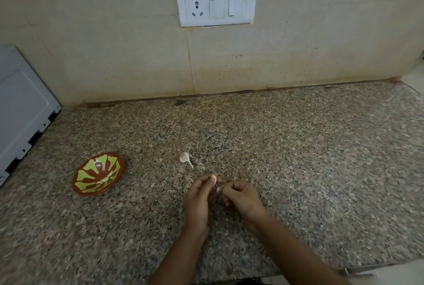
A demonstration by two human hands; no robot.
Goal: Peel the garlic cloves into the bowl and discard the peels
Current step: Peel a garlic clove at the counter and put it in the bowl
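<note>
Left hand: fingers curled, fingertips pinching a garlic clove at the top of the hand. Right hand: fingers curled, pinching a small bit of peel. A thin strand of skin runs between clove and peel, so I judge the peel is mid-pull and not fully off.

Both hands are close together, low over the surface, near its front edge.

Key relation: the bowl lies well to the left of the hands and a little further back. The left hand has the clove and is also the nearer one, so the drop is probably a leftward reach by that hand. Clove's long axis is too small to tell.

The bowl is tilted toward the camera and holds a few pale peeled cloves in its lower part.

A whitish garlic piece with stalk lies on the surface just beyond the hands, between them and the wall. Can't tell if it's husk or an unpeeled clove.

No bin for the peels in view.
</note>
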